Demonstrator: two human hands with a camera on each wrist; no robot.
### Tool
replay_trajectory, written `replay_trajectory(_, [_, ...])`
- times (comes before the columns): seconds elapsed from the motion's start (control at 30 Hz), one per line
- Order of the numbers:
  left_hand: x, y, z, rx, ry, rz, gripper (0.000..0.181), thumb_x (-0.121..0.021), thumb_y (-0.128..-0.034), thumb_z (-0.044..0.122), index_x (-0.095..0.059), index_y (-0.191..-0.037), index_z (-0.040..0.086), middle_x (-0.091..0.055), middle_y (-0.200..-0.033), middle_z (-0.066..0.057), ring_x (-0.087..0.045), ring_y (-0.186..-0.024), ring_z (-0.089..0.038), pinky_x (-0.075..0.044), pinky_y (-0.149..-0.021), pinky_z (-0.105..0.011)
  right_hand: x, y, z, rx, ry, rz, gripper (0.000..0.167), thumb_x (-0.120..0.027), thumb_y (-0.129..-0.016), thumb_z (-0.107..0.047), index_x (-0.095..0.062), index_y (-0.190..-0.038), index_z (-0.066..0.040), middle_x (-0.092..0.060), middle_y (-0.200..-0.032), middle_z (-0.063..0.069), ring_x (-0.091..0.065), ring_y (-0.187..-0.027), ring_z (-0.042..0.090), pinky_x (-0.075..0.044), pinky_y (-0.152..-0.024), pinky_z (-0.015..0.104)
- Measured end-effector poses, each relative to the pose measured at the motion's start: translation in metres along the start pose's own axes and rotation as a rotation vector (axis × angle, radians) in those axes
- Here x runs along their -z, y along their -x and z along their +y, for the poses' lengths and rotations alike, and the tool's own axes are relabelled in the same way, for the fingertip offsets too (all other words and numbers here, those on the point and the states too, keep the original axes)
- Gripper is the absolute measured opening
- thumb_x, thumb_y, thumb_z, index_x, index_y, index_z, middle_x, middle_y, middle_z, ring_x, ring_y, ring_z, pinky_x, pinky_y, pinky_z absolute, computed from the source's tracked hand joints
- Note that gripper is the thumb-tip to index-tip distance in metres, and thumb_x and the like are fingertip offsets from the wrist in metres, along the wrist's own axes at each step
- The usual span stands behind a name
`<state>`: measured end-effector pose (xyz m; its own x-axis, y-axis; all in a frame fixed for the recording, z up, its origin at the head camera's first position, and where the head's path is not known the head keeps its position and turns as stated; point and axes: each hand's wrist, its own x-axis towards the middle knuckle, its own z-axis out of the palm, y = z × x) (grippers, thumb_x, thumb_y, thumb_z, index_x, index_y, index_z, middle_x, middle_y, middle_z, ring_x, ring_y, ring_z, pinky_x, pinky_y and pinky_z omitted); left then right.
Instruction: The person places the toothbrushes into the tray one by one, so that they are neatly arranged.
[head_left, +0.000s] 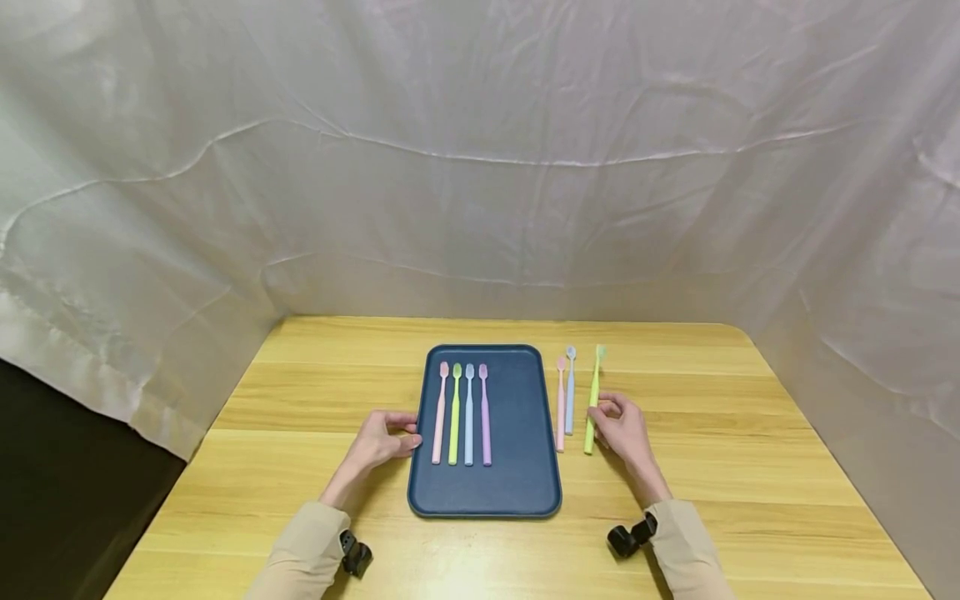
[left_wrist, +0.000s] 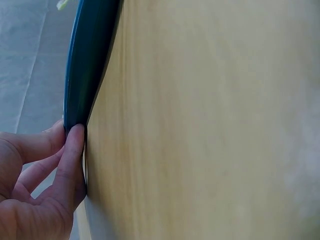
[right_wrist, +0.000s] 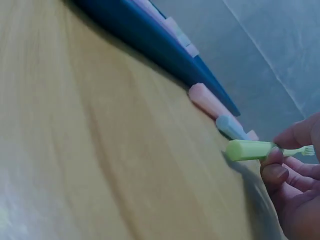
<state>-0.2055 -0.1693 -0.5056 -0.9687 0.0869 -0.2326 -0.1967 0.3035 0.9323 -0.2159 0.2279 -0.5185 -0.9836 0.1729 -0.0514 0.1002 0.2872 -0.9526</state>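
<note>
Green toothbrush [head_left: 595, 393] — pinched between thumb and fingertips of the right hand [head_left: 627, 430]; left hand [head_left: 381, 440] pinches the tray [head_left: 521, 433] — by its edge.

R hand [right_wrist: 297, 182] pinches a yellow-green toothbrush [right_wrist: 245, 150] by a wood-grain tabletop [right_wrist: 75, 130].
Thumb + fingers on the handle, butt end twd camera, bristles at far R of view. Just beside it, a lt-blue toothbrush [right_wrist: 231, 128], then a pink toothbrush [right_wrist: 209, 102] next to the dk-blue tray [right_wrist: 145, 45]; tray runs diag. across the top, w/ pastel handles [right_wrist: 172, 29] partly showing past its rim. Bkgd: creased grey fabric [right_wrist: 250, 60].
</note>
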Motion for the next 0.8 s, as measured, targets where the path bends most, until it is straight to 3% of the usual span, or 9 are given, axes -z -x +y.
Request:
replay_trajectory(0.23, [-0.001, -0.001, 0.0, 0.001, 0.002, 0.001, 0.042, -0.072, -0.0842, -0.01, -0.063, -0.124, -0.014, -0.069, -0.105, -0.025, -0.069, -0.079, -0.016, -0.067, -0.074, -0.032, 0.003, 0.005, -0.01, -0.033, -0.091, -0.069, 0.047, -0.063, -0.096, -0.005, -0.049, -0.139, 0.005, -0.061, -0.083, -0.007, -0.054, -0.054, 0.004, -0.042, -0.043, 0.014])
replay_trajectory(0.47, [-0.001, -0.001, 0.001, 0.003, -0.005, 0.009, 0.041, -0.072, -0.0836, -0.011, -0.064, -0.124, -0.014, -0.07, -0.104, -0.023, -0.07, -0.079, -0.017, -0.067, -0.074, -0.033, 0.002, 0.01, -0.021, -0.019, -0.082, -0.115, 0.048, -0.062, -0.097, -0.005, -0.047, -0.141, 0.007, -0.057, -0.09, -0.002, -0.054, -0.056, 0.002, -0.044, -0.046, 0.013])
replay_trajectory(0.8, [-0.001, 0.001, 0.002, -0.007, -0.02, -0.004, 0.044, -0.072, -0.0837, -0.01, -0.061, -0.125, -0.016, -0.068, -0.107, -0.028, -0.07, -0.081, -0.019, -0.067, -0.074, -0.035, -0.008, 0.017, -0.033, 0.007, -0.099, -0.159, 0.046, -0.064, -0.095, -0.002, -0.049, -0.137, 0.007, -0.061, -0.085, 0.003, -0.055, -0.057, 0.006, -0.048, -0.049, 0.018])
